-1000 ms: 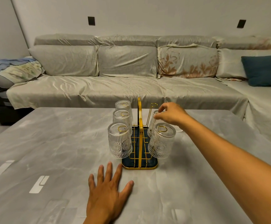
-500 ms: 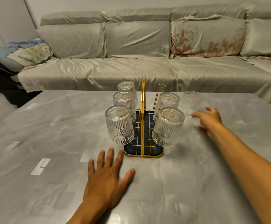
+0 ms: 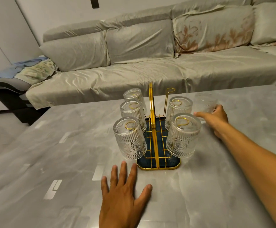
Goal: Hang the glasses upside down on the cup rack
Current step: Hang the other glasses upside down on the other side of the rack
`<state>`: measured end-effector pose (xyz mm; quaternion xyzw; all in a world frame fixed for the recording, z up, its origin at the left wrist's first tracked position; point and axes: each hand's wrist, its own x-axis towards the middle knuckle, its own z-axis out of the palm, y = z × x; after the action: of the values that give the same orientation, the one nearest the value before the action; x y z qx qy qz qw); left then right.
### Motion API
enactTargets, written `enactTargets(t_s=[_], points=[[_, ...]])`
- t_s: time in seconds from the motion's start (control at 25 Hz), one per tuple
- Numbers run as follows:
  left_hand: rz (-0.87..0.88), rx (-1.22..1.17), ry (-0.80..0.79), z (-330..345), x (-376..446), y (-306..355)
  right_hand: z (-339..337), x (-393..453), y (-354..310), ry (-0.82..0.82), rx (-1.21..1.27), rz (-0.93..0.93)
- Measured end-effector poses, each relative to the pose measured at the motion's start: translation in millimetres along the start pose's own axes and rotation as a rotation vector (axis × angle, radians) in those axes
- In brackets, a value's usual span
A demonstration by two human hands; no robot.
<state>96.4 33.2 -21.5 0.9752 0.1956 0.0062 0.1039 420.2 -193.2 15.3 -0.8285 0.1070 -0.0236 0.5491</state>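
A gold wire cup rack (image 3: 153,112) with a dark blue base stands mid-table. Three ribbed clear glasses hang upside down on its left side, the nearest one (image 3: 129,138) at the front. Two more hang on the right, the front one (image 3: 183,134) closest to me. The rear right hook (image 3: 170,91) is bare. One loose glass (image 3: 204,104) stands upright on the table right of the rack, and my right hand (image 3: 214,118) wraps around its lower part. My left hand (image 3: 123,197) lies flat on the table in front of the rack, fingers spread.
The grey marble-look table (image 3: 65,162) stretches left and right of the rack. Behind its far edge runs a long sofa (image 3: 134,69) under a beige cover with cushions. A blue cloth (image 3: 27,65) lies on the sofa's left arm.
My right hand left the hung glass on the rack's right side, swung out to the right, and now has closed around the loose glass on the table. The left hand stayed flat.
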Motion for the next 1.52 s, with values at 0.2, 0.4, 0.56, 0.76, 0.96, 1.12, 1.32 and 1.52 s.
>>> enactTargets(t_s=[0.2, 0.4, 0.56, 0.76, 0.96, 1.12, 1.32, 1.52], points=[[0.002, -0.002, -0.029, -3.0, -1.3, 1.3, -48.7, -37.3, -22.2, 0.052, 0.038, -0.054], [0.023, -0.021, -0.025, -4.5, -3.8, 1.0, -110.9, -60.4, -123.8, 0.041, -0.013, -0.353], [-0.003, -0.012, -0.047, -8.0, -3.3, 2.9, -111.8, -81.9, -191.2, 0.113, -0.048, -0.477], [-0.033, 0.033, -0.105, -10.7, 1.9, 7.1, -66.4, -97.4, -204.4, 0.190, -0.188, -0.659], [-0.066, 0.071, -0.174, -16.5, 9.0, 5.2, -11.7, -93.8, -191.3, 0.143, -0.333, -0.719], [-0.049, 0.077, -0.189, -15.9, 7.0, 7.4, 16.2, -89.1, -183.4, 0.118, -0.435, -0.703], [-0.054, 0.099, -0.208, -13.3, 11.3, 6.5, 32.4, -83.3, -171.0, 0.001, -0.530, -0.638], [-0.064, 0.106, -0.209, -12.4, 12.6, 7.2, 40.7, -76.2, -155.8, -0.088, -0.608, -0.537]])
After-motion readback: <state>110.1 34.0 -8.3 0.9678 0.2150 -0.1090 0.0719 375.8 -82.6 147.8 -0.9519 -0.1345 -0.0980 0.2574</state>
